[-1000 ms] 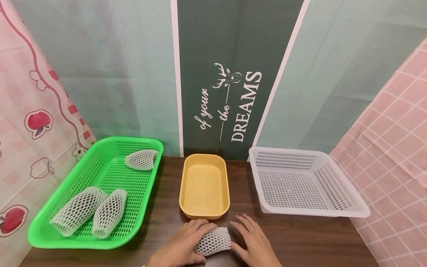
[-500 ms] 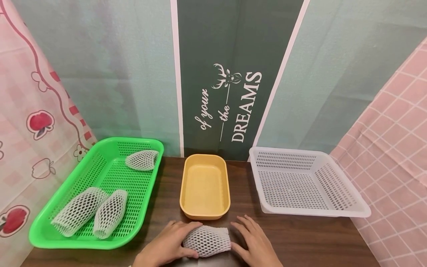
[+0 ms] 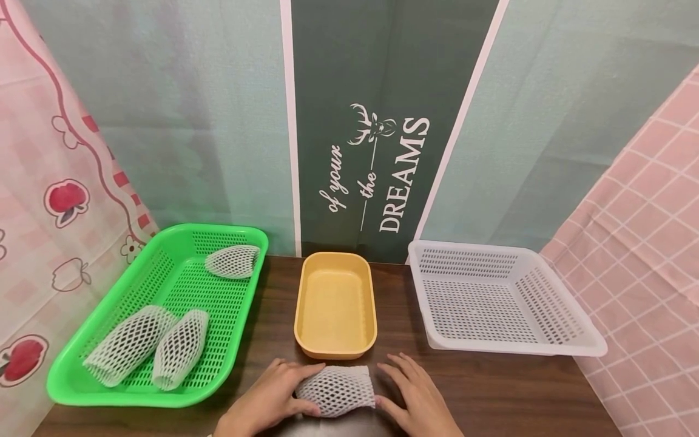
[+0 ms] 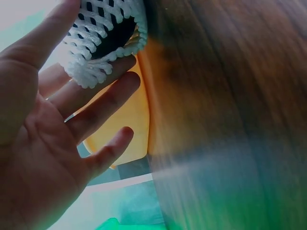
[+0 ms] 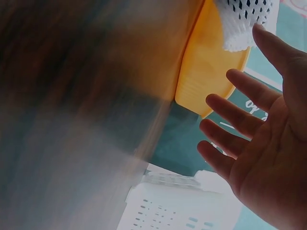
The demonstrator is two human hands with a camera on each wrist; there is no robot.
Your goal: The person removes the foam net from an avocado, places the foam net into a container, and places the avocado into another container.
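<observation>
A white foam fruit net (image 3: 335, 391) lies on the dark wooden table in front of the yellow tray. My left hand (image 3: 271, 394) grips its left end between thumb and fingers. The left wrist view shows that end of the net (image 4: 103, 43) gaping, with a dark interior. At the opposite end is my right hand (image 3: 412, 394), its fingers spread and fairly straight, the thumb tip right at the net's edge. In the right wrist view the thumb of the right hand (image 5: 268, 124) overlaps the net (image 5: 244, 21), while the other fingers stand apart from it.
On the left, a green basket (image 3: 248, 321) contains three more foam nets (image 3: 232, 262). The yellow tray (image 3: 335, 303) stands in the middle, and a white basket (image 3: 475, 309) on the right. Fabric curtains (image 3: 218, 121) rise behind and at both sides.
My left hand has drawn back leftward from over the net to its left end, exposing more of it. The net has shifted slightly left. The right hand has barely moved.
</observation>
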